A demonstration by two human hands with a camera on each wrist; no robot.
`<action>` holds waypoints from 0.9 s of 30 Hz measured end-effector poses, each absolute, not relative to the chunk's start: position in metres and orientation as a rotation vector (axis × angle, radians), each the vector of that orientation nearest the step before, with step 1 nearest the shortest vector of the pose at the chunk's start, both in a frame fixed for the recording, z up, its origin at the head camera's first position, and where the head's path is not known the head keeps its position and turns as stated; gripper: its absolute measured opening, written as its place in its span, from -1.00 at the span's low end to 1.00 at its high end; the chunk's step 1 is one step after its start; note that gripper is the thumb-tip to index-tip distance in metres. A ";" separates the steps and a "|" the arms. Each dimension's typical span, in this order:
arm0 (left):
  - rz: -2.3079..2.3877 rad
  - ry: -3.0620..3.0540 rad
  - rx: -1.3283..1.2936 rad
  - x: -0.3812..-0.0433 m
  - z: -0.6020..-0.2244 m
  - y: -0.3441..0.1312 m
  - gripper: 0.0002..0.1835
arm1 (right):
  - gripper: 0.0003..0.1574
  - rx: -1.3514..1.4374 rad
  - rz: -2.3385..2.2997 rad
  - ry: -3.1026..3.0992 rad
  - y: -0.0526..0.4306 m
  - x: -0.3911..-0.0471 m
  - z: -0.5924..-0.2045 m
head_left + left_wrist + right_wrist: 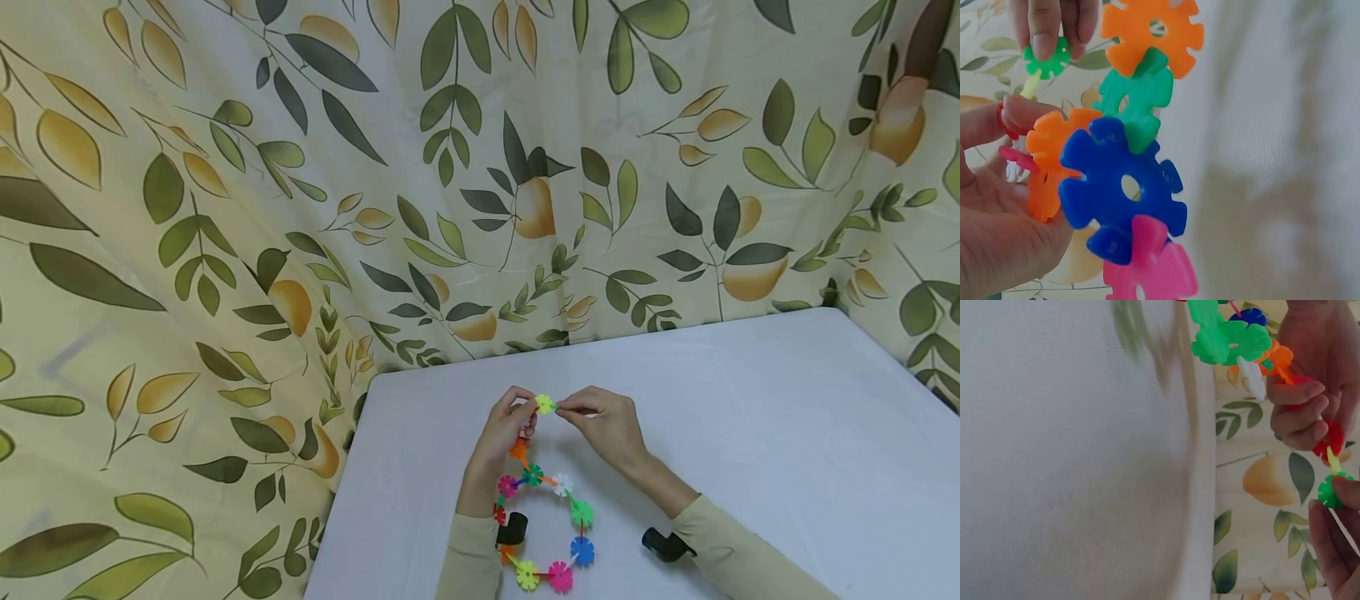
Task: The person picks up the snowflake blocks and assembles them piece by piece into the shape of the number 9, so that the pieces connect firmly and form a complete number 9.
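My left hand grips a chain of colourful notched snowflake discs, with a red disc at its fingertips. A yellow disc sits edge-on in the red one, between the two hands. Thumb and fingers of my right hand pinch a green disc that meets the yellow disc's other edge. From the left hand the chain runs down through an orange disc into a loop of linked discs, including a blue disc and a pink disc. The left forearm covers part of the loop.
A white-covered table lies under the hands. Behind it and to the left hangs a leaf-and-fruit patterned curtain. Each wrist carries a black camera, the right camera close over the table.
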State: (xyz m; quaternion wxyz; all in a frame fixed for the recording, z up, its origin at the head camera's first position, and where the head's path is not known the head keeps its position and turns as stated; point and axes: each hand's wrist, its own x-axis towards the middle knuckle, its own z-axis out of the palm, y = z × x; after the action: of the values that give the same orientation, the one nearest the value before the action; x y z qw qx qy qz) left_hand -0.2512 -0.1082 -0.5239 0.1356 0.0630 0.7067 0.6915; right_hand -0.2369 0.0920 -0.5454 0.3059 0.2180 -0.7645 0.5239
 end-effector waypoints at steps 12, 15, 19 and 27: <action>2.051 1.945 0.255 -0.252 -0.528 -0.107 -0.79 | -0.72 0.573 1.326 -1.998 0.088 -0.236 -0.550; 2.055 1.918 0.260 -0.252 -0.528 -0.106 -0.79 | -0.72 0.587 1.353 -2.000 0.091 -0.237 -0.550; 2.035 1.913 0.249 -0.253 -0.528 -0.107 -0.83 | -0.76 0.609 1.415 -2.033 0.095 -0.238 -0.548; 2.003 1.935 0.237 -0.252 -0.528 -0.108 -0.80 | -0.86 0.394 1.749 -2.231 0.102 -0.233 -0.543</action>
State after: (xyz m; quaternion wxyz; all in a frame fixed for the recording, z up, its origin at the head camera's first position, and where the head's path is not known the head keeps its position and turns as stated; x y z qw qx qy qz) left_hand -0.2517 -0.1084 -0.5282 0.1723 0.0836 0.6819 0.7059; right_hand -0.2333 0.1023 -0.5426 0.1394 0.1363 -0.7718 0.6052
